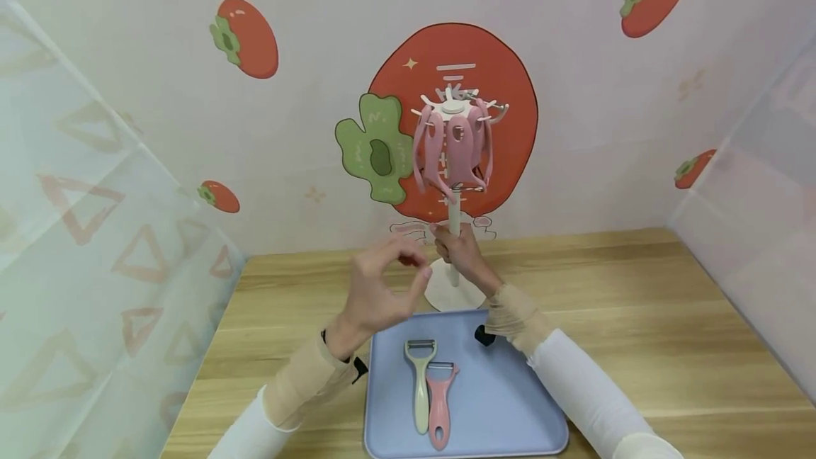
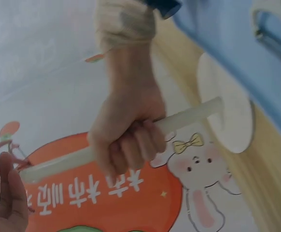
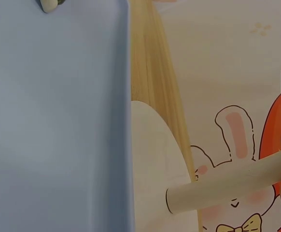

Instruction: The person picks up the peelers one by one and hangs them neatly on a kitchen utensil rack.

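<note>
A white stand [image 1: 454,218] with a round base [image 1: 440,292] stands behind the blue tray. My right hand [image 1: 460,250] grips its pole below the rack; the left wrist view shows that hand's fingers wrapped round the pole [image 2: 189,116]. Several pink peelers [image 1: 457,151] hang from the hooks at the top, blades downward. To the left of the pole, my left hand [image 1: 379,289] is raised with thumb and fingers loosely curved, holding nothing. Inside the blue tray [image 1: 503,402] lie a pale green peeler [image 1: 421,388] and a pink peeler [image 1: 439,402], side by side with their blades facing away.
The wooden table [image 1: 612,296] carries the tray and stand. Close behind rises a back wall [image 1: 306,126] printed with red persimmons, and a patterned side panel [image 1: 95,232] stands at the left. The stand's base sits right at the tray's far rim [image 3: 129,145].
</note>
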Demonstrator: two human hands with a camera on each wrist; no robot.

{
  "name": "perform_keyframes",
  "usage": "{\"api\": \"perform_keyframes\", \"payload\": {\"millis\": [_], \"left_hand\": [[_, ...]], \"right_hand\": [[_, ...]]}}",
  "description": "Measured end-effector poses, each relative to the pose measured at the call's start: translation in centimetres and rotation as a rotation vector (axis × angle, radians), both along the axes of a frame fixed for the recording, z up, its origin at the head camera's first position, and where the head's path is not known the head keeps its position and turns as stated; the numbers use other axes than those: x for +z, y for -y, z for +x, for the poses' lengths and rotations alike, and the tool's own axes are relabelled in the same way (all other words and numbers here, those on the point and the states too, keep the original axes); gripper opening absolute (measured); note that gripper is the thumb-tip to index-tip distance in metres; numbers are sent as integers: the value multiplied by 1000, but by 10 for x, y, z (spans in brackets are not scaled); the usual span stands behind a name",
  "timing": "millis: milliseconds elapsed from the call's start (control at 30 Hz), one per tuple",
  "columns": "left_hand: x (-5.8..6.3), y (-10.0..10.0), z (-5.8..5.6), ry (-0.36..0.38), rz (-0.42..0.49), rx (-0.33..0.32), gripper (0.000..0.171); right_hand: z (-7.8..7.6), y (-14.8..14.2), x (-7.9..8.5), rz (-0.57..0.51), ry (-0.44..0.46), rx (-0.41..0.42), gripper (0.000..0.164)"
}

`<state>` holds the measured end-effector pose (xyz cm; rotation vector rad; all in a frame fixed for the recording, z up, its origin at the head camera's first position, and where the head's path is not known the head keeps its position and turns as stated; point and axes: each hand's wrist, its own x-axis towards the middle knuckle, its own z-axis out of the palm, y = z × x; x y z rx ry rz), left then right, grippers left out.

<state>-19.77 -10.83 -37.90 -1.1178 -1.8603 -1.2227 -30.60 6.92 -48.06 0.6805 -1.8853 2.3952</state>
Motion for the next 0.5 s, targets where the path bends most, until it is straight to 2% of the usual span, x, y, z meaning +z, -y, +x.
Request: {"api": "perform_keyframes", "payload": {"millis": [133,300,500], "left_hand": [[-19,1,16,89,-102,15,12],[-41,6,36,238,-290,82,13],[-59,10,49,426,-464,132,16]], "right_hand": [[2,-1,1,-17,-27,-4,54],[3,0,2,-27,-33,19,53],[0,0,0,-14,-71,26,53]]}}
